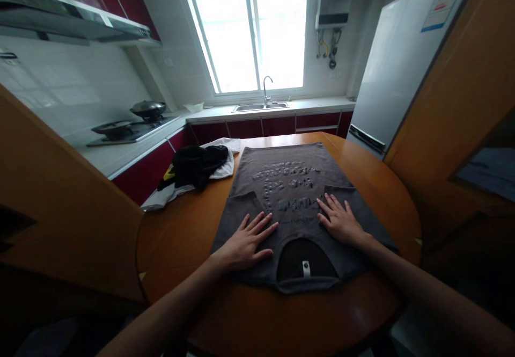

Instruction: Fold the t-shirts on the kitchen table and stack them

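Observation:
A dark grey T-shirt (pixel 281 158) lies spread flat, printed side up, on a round wooden table. Its neckline faces me, and a small white label shows inside the collar. Raised dark lettering runs across its front, and both sleeves are laid inward over the body. My left hand (pixel 247 241) rests flat on the shirt left of the neckline, fingers spread. On the right side, my right hand (pixel 340 220) presses flat near the folded sleeve, its fingers apart. Neither hand grips the fabric.
Black, white and yellow clothes (pixel 199 166) lie heaped at the table's (pixel 173 244) far left edge. Beyond stand a counter with a sink (pixel 261 106), a stove with a lidded pan (pixel 148 109), and a fridge (pixel 396 62) at right. Wooden panels flank the table on both sides.

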The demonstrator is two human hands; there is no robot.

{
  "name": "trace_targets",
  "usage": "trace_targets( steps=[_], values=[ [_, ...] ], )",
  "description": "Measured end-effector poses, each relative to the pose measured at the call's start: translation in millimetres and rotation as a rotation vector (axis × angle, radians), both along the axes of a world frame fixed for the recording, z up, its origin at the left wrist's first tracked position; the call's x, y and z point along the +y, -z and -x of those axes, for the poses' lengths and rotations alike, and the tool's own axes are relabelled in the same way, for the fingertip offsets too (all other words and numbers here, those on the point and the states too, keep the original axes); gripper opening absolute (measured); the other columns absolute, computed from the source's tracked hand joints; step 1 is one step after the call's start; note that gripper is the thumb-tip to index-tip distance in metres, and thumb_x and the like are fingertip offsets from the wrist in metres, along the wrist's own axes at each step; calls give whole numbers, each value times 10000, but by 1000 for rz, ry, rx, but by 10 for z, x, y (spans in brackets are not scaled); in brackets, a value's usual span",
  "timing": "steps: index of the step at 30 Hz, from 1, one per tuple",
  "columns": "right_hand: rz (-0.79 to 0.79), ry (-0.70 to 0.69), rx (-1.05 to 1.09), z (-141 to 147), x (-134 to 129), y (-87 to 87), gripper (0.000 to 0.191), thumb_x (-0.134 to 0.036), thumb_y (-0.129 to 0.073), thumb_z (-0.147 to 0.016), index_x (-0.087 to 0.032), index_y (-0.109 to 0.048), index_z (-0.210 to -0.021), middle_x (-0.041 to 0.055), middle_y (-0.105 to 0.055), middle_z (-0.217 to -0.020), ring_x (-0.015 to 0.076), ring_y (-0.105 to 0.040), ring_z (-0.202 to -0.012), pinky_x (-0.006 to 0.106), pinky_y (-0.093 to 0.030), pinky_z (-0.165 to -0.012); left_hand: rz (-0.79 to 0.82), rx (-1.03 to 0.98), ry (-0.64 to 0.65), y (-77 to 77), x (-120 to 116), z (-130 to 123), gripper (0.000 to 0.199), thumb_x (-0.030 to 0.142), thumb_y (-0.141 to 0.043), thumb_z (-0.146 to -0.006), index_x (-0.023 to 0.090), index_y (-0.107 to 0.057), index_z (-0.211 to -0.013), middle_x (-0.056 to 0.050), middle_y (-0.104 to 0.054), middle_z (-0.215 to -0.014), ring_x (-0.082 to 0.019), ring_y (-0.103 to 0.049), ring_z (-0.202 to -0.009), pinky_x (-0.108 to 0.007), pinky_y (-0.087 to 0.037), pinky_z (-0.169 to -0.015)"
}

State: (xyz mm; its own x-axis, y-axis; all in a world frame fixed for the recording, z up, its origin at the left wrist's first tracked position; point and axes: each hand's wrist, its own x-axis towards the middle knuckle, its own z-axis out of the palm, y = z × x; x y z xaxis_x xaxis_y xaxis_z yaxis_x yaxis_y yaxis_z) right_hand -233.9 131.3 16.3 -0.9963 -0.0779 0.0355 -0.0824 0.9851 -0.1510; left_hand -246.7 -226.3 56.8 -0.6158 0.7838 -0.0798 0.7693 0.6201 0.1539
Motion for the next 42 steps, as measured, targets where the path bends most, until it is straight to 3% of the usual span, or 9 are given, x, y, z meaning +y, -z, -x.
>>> trace_targets(
  steps=[6, 10, 13, 17, 21, 25, 29, 35, 42],
  values=[
    [46, -26, 67, -91, 4, -84, 610, -482, -299, -1024, -238, -313, -1582, 102, -139, -1676, 291, -102, -1547, 653, -88, -1192, -15, -2, 11, -107, 13, -82, 738, 673, -409, -973, 358, -188, -1603, -40, -102, -1678, -317, -83, -1546, -599, -68, -1226],
    [114, -212, 115, -421, 101, -175, 584, -485, -336, -1022, -291, -335, -1573, 54, -174, -1672, 269, -130, -1545, 591, -109, -1219, -73, -68, 95, -265, -14, -356, 735, 629, -453, -978, 383, -157, -1604, -1, -123, -1676, -287, -96, -1548, -551, -99, -1246],
    [106, -315, 74, -723, 287, -211, 591, -517, -350, -1015, -339, -307, -1577, 13, -162, -1674, 259, -125, -1545, 571, -113, -1229, -55, -146, 162, -291, -77, -562, 749, 599, -499, -971, 407, -141, -1600, 15, -139, -1672, -288, -122, -1544, -557, -107, -1250],
    [79, -326, 91, -1005, 676, -206, 636, -557, -453, -971, -351, -339, -1563, 1, -203, -1662, 264, -133, -1541, 536, -156, -1240, -98, -105, 142, -272, -329, -625, 714, 534, -552, -970, 433, -202, -1584, 27, -235, -1654, -280, -214, -1529, -546, -177, -1250],
    [118, -344, 155, -1142, 1008, -144, 608, -525, -585, -924, -382, -457, -1501, 17, -327, -1626, 284, -234, -1519, 529, -241, -1225, -248, 60, 62, -240, -728, -569, 614, 463, -638, -942, 457, -402, -1510, 10, -450, -1561, -274, -372, -1463, -500, -387, -1171],
    [195, -473, 298, -1185, 1141, -65, 485, -369, -659, -915, -356, -592, -1395, 42, -502, -1524, 306, -431, -1419, 522, -424, -1129, -343, 161, 102, -124, -1053, -582, 436, 289, -677, -937, 381, -614, -1359, -34, -643, -1354, -246, -555, -1295, -417, -524, -1045],
    [214, -495, 368, -1209, 1197, -36, 413, -314, -688, -898, -345, -657, -1308, 46, -584, -1439, 297, -513, -1339, 489, -501, -1062, -400, 242, 81, 21, -1279, -630, 383, 225, -692, -924, 319, -664, -1294, -57, -667, -1282, -232, -587, -1233, -391, -544, -1014],
    [214, -487, 433, -1247, 1327, -11, 366, -309, -684, -903, -314, -675, -1269, 76, -652, -1326, 287, -580, -1256, 456, -540, -1013, -504, 277, 38, 121, -1424, -681, 336, 163, -643, -948, 294, -685, -1255, -60, -695, -1207, -208, -618, -1184, -340, -570, -961],
    [240, -473, 501, -1232, 1422, 121, 272, -283, -684, -911, -293, -704, -1182, 78, -694, -1196, 258, -655, -1112, 397, -579, -913, -435, 311, 36, 158, -1441, -672, 288, 128, -588, -972, 281, -714, -1181, -47, -711, -1176, -181, -646, -1137, -318, -568, -946]
  ],
)
